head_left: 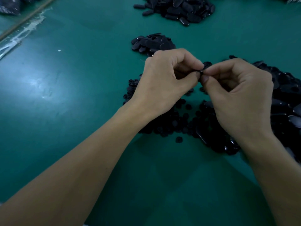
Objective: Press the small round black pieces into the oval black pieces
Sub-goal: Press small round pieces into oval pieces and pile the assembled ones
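In the middle of the green table (65,111), just above it, a little black piece (202,71) is held between two hands. The left hand (166,79) pinches it from the 9 o'clock side. The right hand (241,95) pinches it from the 3 o'clock side. The fingertips of both hands meet on it. So much of it is hidden that I cannot tell if it is a round one, an oval one, or both together.

I think this is the pressing step. To do it well, one hand should hold the oval part flat and steady. The other thumb should push the round part straight in, not at a tilt, until it sits flush. A crooked push could make it pop out and drop.

Under the hands, at 6 o'clock, lie many small round pieces (171,123). At 3 to 4 o'clock is a big heap of shiny oval pieces (286,101). At 12 o'clock, just past the left hand, sits a small pile of flat black pieces (153,44). Farther off at 12 o'clock is another black pile (179,8). At 10 o'clock, well apart, lies some clear plastic (21,35).
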Tool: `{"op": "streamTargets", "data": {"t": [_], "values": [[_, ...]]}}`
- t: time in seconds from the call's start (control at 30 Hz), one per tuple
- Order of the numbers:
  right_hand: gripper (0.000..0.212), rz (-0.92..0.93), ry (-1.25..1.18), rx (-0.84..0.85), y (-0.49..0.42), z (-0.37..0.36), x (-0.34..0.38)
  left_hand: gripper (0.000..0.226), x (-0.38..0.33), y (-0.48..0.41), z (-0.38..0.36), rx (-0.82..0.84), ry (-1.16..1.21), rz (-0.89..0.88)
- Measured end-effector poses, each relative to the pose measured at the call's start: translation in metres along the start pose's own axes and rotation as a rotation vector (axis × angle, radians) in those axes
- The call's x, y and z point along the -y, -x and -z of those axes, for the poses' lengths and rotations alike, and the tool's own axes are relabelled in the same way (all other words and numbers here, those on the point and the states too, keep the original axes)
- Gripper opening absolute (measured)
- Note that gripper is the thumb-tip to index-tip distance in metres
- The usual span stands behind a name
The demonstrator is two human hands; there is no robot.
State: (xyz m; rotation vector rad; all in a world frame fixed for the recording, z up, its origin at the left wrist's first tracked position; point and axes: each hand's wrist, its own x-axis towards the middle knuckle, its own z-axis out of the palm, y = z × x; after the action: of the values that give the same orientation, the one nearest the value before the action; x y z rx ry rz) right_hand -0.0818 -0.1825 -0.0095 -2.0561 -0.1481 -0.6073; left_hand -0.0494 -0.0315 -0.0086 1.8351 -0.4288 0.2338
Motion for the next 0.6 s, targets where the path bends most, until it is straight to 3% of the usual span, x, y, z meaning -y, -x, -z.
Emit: {"op": "streamTargets", "data": {"t": [0.33,0.6], "values": [[0.019,-0.065,-0.037,0.031,0.0003,0.0016,0.0004,0.019,-0.0003,0.0006,0.0016,0.016,-0.016,0.011],[0.022,0.048,0.062,0.020,0.0033,-0.0007,0.0037,0.020,-0.0007,-0.0002,0.0028,0.055,-0.018,0.011]]}}
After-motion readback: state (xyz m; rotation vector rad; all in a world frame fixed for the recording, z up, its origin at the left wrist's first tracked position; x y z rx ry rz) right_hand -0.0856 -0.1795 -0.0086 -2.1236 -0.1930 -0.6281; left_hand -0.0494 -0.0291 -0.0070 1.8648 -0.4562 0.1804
